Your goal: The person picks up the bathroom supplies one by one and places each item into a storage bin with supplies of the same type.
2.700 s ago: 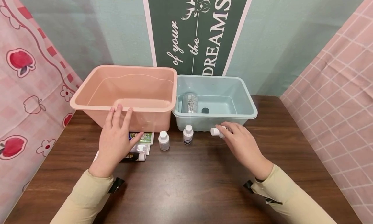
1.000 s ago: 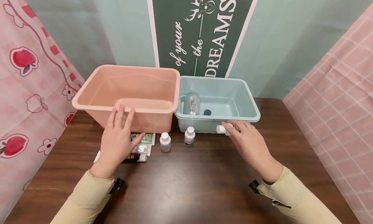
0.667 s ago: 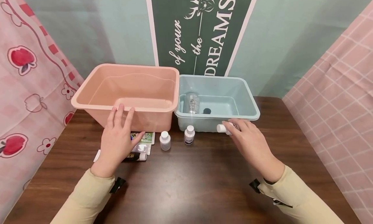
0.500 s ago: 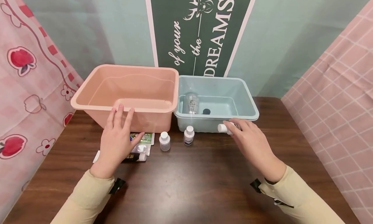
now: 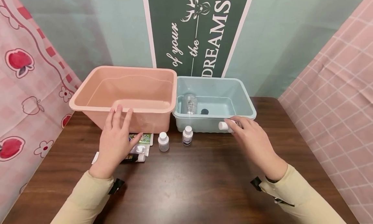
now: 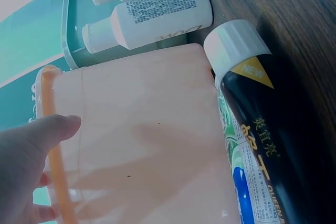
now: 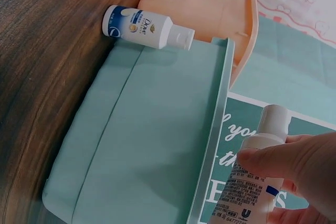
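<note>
My right hand [image 5: 253, 141] grips a small white bottle [image 7: 244, 182] with printed text. The bottle lies sideways in the grasp, its white cap [image 5: 223, 126] pointing left, close to the front rim of the blue bin [image 5: 198, 124]. Fingers of my left hand [image 5: 115, 141] rest almost straight on the front rim of the pink bin [image 5: 151, 122]. Two white bottles stand upright before the bins: one [image 5: 163, 143] at left, and a Dove bottle [image 7: 139, 27] at right. A clear bottle [image 5: 190, 104] lies inside the blue bin.
Under and beside my left hand lie a black tube [image 5: 134, 158] with a white cap and a green pack [image 5: 146, 139], partly covered. A dark round spot [image 5: 205, 111] shows on the blue bin's floor. Patterned cloths [image 5: 335, 88] hang around the brown table [image 5: 180, 188].
My right hand has shifted a little to the right and up with the bottle, nearer the blue bin's rim. My left hand keeps its place on the pink rim.
</note>
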The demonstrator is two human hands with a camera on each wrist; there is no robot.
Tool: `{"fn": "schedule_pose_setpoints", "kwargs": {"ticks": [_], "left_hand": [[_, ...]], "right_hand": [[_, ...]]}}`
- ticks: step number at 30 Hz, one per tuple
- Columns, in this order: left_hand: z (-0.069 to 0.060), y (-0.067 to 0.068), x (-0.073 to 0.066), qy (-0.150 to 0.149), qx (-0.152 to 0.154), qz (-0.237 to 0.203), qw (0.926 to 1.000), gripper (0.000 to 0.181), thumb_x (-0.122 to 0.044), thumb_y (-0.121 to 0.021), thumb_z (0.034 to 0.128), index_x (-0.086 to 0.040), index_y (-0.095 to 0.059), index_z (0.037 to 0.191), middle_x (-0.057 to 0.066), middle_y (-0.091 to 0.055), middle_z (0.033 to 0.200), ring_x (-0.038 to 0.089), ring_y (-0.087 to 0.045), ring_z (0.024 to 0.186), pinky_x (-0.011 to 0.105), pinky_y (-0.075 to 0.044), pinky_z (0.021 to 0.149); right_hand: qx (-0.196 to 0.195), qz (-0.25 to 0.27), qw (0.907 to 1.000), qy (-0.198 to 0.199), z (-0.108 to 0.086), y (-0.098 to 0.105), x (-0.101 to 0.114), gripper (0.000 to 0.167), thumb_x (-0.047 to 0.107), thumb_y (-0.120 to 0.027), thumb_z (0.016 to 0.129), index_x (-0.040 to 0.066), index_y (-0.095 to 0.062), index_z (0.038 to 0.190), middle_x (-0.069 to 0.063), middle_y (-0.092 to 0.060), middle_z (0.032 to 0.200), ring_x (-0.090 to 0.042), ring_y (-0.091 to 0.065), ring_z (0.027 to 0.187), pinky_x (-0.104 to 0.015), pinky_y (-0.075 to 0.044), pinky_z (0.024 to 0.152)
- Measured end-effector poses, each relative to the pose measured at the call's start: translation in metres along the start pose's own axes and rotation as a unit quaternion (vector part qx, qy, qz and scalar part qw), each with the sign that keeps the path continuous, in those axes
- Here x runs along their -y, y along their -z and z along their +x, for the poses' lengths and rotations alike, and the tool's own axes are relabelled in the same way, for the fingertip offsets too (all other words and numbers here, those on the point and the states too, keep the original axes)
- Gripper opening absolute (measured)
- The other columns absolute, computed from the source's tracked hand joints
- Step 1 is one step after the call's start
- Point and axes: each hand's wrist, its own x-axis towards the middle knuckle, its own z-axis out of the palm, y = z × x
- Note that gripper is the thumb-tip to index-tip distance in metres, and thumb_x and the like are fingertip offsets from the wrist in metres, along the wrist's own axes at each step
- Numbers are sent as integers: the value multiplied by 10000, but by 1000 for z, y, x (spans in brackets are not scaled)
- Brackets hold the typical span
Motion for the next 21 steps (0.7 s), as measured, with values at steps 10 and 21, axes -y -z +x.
{"fn": "schedule_pose_setpoints", "kwargs": {"ticks": [10, 21], "left_hand": [[1, 2, -1, -24, 40, 26, 10000, 846, -386, -758, 661, -21, -427, 1349, 296, -352, 1373, 501, -324, 1245, 610, -386, 894], [-1, 4, -1, -29, 92, 36, 9999, 854, -389, -764, 656, -12, -430, 1345, 307, -356, 1362, 510, -327, 1237, 600, -362, 930]], "right_hand": [[-45, -67, 10000, 16, -2, 3, 0, 516, -53, -736, 702, 123, -620, 1173, -99, -596, 1094, -330, -571, 946, -474, -467, 732], [63, -143, 9999, -12, -1, 6, -2, 566, -73, -728, 690, 134, -600, 1201, -105, -589, 1105, -342, -557, 944, -490, -460, 734]]}}
